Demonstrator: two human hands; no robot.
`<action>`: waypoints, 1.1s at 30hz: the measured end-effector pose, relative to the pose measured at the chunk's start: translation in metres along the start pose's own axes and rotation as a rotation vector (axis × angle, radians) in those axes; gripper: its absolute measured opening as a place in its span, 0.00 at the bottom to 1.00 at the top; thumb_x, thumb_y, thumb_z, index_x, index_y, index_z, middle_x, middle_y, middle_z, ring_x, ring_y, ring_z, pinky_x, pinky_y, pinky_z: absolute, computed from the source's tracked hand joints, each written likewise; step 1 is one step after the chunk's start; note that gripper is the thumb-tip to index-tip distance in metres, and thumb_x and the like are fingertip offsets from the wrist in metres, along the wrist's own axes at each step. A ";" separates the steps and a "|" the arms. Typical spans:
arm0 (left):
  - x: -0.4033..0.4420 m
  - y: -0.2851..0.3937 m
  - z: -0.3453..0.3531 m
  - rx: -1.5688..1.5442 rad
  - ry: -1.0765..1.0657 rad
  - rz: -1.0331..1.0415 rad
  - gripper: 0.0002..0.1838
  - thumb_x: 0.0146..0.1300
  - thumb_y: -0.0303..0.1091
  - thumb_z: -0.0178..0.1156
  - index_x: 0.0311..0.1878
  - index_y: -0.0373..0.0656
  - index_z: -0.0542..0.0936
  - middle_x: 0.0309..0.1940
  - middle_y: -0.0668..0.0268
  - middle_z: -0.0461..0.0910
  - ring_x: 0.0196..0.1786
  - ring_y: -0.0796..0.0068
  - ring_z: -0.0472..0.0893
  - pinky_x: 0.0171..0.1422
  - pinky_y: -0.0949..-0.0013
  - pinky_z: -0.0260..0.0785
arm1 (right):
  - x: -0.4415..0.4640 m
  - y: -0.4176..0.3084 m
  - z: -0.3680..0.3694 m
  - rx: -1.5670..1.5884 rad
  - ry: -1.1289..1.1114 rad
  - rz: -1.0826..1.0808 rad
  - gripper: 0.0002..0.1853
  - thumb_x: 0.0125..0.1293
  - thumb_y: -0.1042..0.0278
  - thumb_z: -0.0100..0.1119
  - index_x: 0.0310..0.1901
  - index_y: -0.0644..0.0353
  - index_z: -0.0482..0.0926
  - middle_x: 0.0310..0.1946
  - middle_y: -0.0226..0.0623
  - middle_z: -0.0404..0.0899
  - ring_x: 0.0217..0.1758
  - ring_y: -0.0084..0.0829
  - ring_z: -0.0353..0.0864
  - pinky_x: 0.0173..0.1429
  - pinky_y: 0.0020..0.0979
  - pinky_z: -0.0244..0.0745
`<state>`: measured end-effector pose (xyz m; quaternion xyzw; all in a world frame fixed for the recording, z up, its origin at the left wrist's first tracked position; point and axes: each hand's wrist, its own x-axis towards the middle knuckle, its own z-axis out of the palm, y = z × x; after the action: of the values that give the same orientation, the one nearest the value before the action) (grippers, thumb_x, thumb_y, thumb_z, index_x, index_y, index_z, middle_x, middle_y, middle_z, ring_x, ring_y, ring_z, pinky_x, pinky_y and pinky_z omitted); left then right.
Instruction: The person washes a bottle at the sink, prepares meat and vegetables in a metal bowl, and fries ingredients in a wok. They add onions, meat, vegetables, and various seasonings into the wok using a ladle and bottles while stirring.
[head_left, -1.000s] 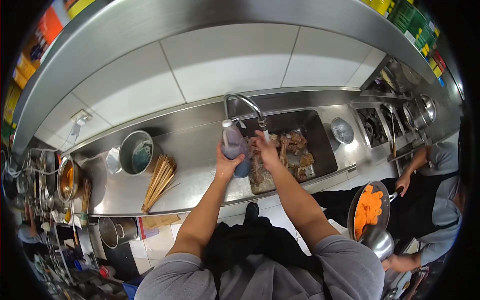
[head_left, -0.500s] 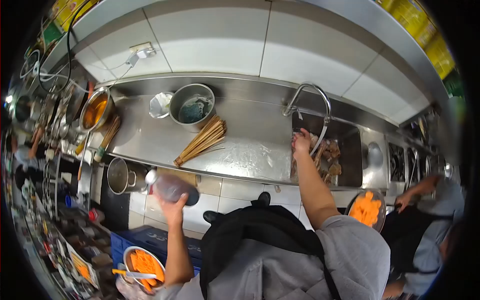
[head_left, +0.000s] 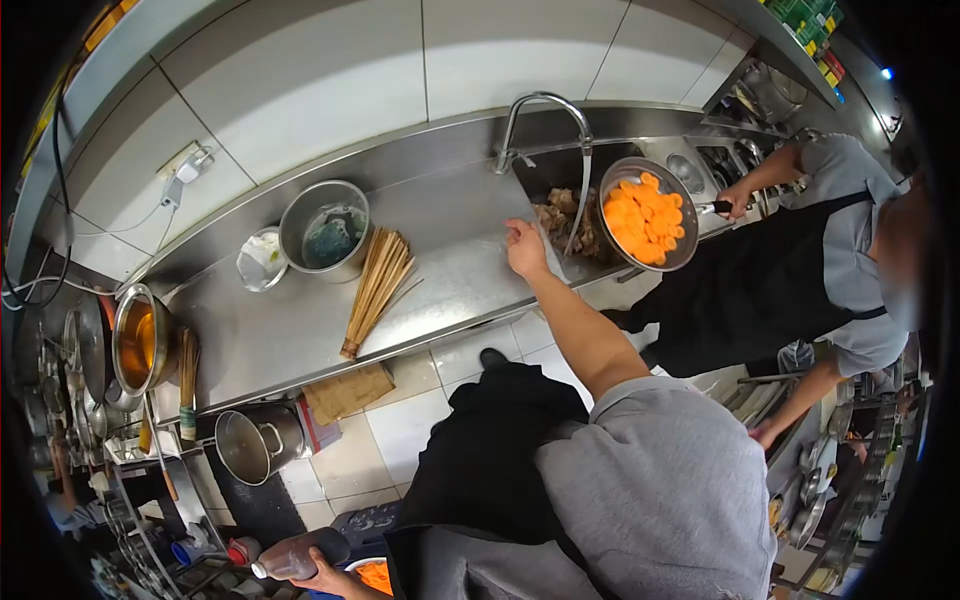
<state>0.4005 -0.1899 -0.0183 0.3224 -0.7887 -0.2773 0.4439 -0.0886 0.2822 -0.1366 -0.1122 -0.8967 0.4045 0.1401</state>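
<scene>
Left hand (head_left: pixel 325 577) holds the bottle (head_left: pixel 290 558) by its body.

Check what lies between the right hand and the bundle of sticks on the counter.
In the head view, only a bare stretch of steel counter lies between the right hand and the bundle of sticks.

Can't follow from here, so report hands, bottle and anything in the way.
Left hand holding bottle, tipped sideways. Right hand empty, by sink. Co-worker's pan partly hides sink.
</scene>
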 end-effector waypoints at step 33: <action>0.068 -0.181 -0.152 -0.160 0.477 -0.500 0.48 0.50 0.30 0.73 0.71 0.38 0.55 0.61 0.54 0.65 0.59 0.61 0.71 0.67 0.60 0.63 | -0.170 -0.165 0.100 -0.243 -0.723 -0.463 0.24 0.69 0.53 0.53 0.23 0.67 0.74 0.17 0.45 0.75 0.22 0.37 0.76 0.29 0.41 0.67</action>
<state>0.5545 -0.3795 -0.0452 0.5256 -0.5352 -0.3552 0.5578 0.0221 0.0522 -0.1021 0.2245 -0.9306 0.2673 -0.1100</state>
